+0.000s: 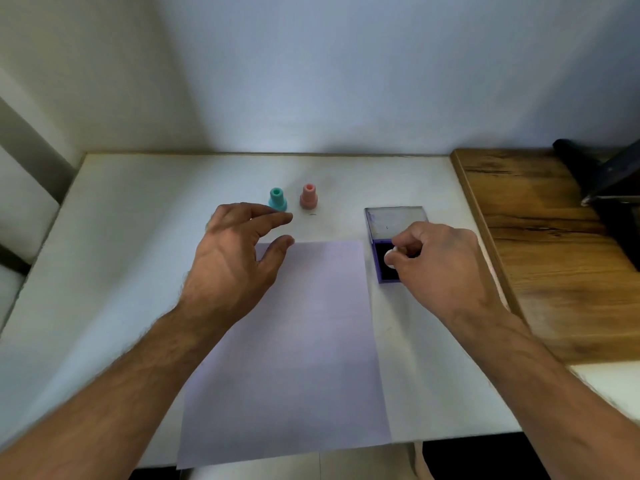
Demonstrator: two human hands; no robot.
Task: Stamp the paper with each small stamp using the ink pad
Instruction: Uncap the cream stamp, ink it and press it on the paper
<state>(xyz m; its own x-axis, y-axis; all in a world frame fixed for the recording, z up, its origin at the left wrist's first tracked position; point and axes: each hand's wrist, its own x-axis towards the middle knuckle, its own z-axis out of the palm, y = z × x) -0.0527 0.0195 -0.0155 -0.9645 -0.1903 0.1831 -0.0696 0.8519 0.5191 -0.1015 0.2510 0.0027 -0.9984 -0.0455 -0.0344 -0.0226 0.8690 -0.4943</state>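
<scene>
A pale lilac paper [294, 341] lies flat in the middle of the white table. Behind it stand a teal stamp [277, 199] and a pink stamp [308, 196], both upright. To the right of the paper sits an open purple ink pad [381, 261] with its clear lid [394, 221] folded back. My right hand [440, 268] is closed around a small white stamp [391, 255], which it holds down on the dark pad. My left hand [239, 251] hovers over the paper's top left corner, fingers apart and holding nothing, just in front of the teal stamp.
A wooden board [554, 254] borders the table on the right, with a dark object [609, 181] at its far end. A white wall rises behind the table. The paper's near edge hangs slightly over the table's front edge.
</scene>
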